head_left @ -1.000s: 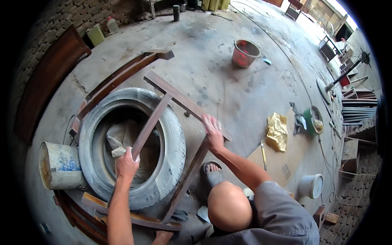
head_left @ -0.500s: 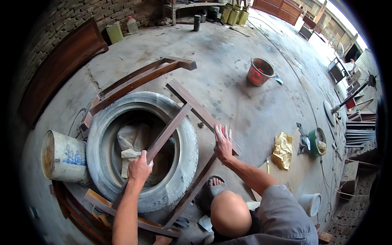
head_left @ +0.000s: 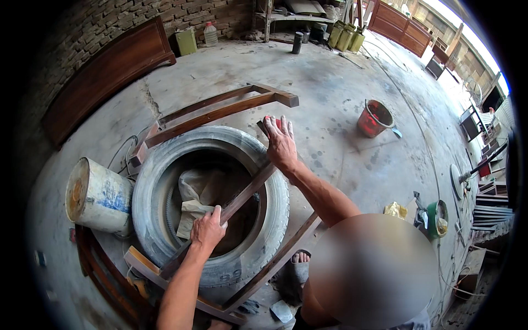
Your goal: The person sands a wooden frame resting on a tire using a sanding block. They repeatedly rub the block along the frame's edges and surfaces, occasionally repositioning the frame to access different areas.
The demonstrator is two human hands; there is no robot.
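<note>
A dark brown wooden frame [head_left: 248, 192] lies tilted across a grey, dusty tyre [head_left: 275, 225]. My left hand [head_left: 208, 230] is closed around its middle rail, over the tyre's opening. Farther off, my right hand [head_left: 282, 147] lies over the frame's far end piece, fingers pressed on a small red pad [head_left: 269, 124] that shows beside them; most of the pad is hidden. White dust coats the right fingertips. The frame's near rail [head_left: 272, 264] slants down toward my foot. Inside the tyre are crumpled pale sheets [head_left: 201, 187].
Behind the tyre leans another wooden frame [head_left: 220, 118]. A stained white bucket [head_left: 102, 195] lies on its side at the left. A red bucket [head_left: 375, 120] stands at the far right. A brown wooden panel [head_left: 110, 82] rests against the brick wall. A blurred patch covers the lower right.
My right hand has moved from the near right end of the frame's end piece to its far left end. My left hand keeps its grip on the rail. The view has shifted.
</note>
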